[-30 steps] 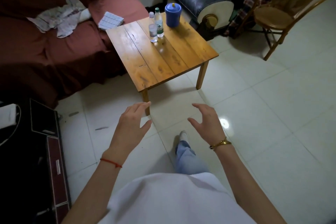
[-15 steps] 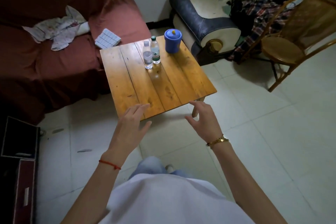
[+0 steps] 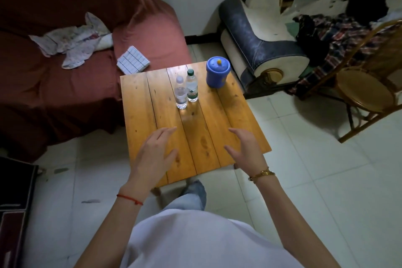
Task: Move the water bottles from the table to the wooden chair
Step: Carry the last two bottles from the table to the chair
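Two clear water bottles stand upright and touching near the far middle of the low wooden table (image 3: pixel 237 115): a white-capped bottle (image 3: pixel 181 93) on the left and a green-capped, green-labelled bottle (image 3: pixel 192 86) on the right. My left hand (image 3: pixel 155 154) and my right hand (image 3: pixel 247 148) hover open over the table's near half, palms facing each other, well short of the bottles and holding nothing. The wooden chair (image 3: pixel 365 89) with a round seat stands on the floor at the far right, its seat bare.
A blue lidded container (image 3: pixel 217 72) sits on the table right of the bottles. A red-covered sofa (image 3: pixel 65 85) with cloths borders the table's left. A blue-and-white armchair (image 3: pixel 261 35) with piled clothes stands behind. A dark cabinet (image 3: pixel 13 202) is at lower left. White tiled floor lies between table and chair.
I have stepped closer to the table. Both hands have moved forward from over the floor to above the table's near half, still open. The bottles have not moved.
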